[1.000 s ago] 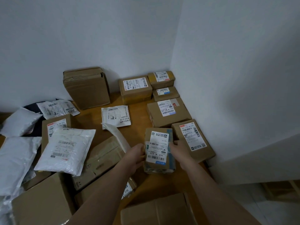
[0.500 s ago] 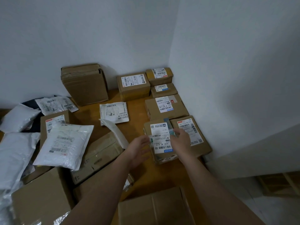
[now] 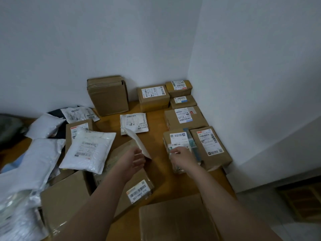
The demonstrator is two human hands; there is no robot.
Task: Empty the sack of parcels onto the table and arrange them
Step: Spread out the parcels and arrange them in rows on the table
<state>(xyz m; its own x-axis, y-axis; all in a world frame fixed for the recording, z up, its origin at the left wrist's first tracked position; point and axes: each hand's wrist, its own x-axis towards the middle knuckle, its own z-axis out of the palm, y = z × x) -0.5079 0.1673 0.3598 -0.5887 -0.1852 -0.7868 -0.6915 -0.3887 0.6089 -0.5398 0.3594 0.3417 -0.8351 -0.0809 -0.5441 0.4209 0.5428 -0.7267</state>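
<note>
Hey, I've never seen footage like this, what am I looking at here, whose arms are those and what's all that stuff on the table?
There is no machine here. A camera worn on a person's head looks down at their own two bare arms. On the wooden table lie cardboard boxes and white mailer bags, with several boxes lined up along the right wall. The right hand rests on a small labelled box beside that row; whether it grips it is unclear. The left hand hovers open, holding nothing.

Parcel-sorting corner: labelled boxes (image 3: 185,117), table (image 3: 156,122).
</note>
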